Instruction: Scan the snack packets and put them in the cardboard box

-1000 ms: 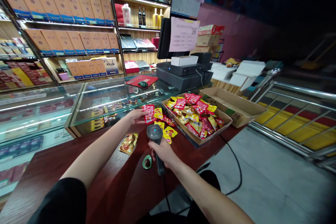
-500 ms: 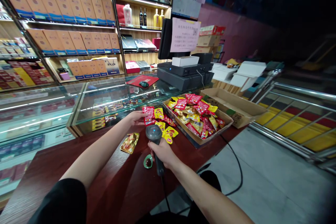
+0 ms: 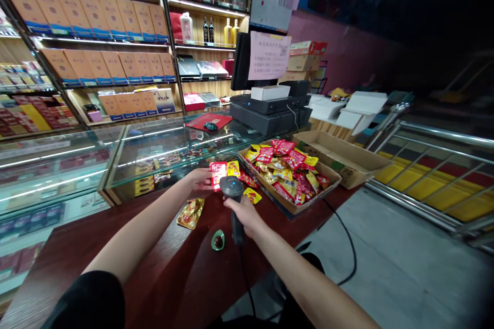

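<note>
- The left hand (image 3: 196, 180) has its fingers (image 3: 209, 177) closed on a red packet (image 3: 218, 168), held up at the tray's edge; the scanner partly hides it, so the exact grip is hard to judge.
- The right hand (image 3: 242, 211) wraps fully round a corded scanner (image 3: 236, 226), its head turned to the packet, just beside it.
- A cardboard tray (image 3: 286, 200) heaped with snack packets sits on the counter (image 3: 162, 252), within easy reach.
- A gold packet (image 3: 190, 213) and a green dish (image 3: 218, 240) lie nearer the person.

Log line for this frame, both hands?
left hand: red snack packet | right hand: corded barcode scanner | nearby: cardboard tray of snack packets
</note>
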`<state>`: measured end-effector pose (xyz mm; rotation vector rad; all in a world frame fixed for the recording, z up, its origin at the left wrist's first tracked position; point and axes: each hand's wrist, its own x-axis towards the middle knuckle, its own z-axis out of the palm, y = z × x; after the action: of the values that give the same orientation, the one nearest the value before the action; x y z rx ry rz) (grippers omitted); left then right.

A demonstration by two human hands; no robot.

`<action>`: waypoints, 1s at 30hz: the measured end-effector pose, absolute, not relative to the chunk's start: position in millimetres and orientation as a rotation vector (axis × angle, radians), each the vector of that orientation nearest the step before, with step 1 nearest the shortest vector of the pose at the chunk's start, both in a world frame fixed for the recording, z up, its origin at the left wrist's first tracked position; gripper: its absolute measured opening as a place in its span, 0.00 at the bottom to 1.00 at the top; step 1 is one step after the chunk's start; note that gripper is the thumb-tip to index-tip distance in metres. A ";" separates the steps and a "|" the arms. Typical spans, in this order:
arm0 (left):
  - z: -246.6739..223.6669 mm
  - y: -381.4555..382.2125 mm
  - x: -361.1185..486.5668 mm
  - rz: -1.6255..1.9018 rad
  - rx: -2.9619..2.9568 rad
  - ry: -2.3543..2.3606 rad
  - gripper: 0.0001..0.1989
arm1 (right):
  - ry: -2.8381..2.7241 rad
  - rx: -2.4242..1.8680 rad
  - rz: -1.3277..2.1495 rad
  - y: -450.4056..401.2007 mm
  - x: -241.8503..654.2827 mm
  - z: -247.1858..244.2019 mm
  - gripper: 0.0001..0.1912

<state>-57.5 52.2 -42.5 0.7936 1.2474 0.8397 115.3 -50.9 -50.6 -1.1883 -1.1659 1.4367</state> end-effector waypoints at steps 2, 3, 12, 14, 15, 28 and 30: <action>-40.9 46.0 -55.6 0.818 0.771 1.211 0.14 | -1.091 -1.219 1.421 -32.3 121.3 -45.5 0.06; -40.0 43.1 -54.2 0.805 0.763 1.195 0.14 | -1.045 -1.237 1.471 -22.3 124.7 -41.8 0.06; -25.8 51.6 -30.4 0.717 0.789 1.195 0.17 | -0.740 -1.207 1.994 37.3 165.8 2.6 0.04; -20.5 60.9 -19.6 0.710 0.816 1.187 0.16 | -0.737 -1.207 2.006 44.4 179.0 9.6 0.05; -17.5 66.3 -12.9 0.707 0.835 1.179 0.15 | -0.739 -1.209 2.008 48.1 186.3 13.0 0.04; 32.5 156.2 109.2 0.730 1.036 1.164 0.10 | -0.771 -1.257 1.788 107.0 287.0 68.3 0.05; 36.2 170.7 128.1 0.742 1.057 1.172 0.11 | -0.760 -1.232 1.768 114.2 300.1 72.2 0.06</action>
<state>128.1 170.7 36.2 1.0570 1.1720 0.7422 300.1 114.2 72.2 -1.2323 -0.7597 1.7682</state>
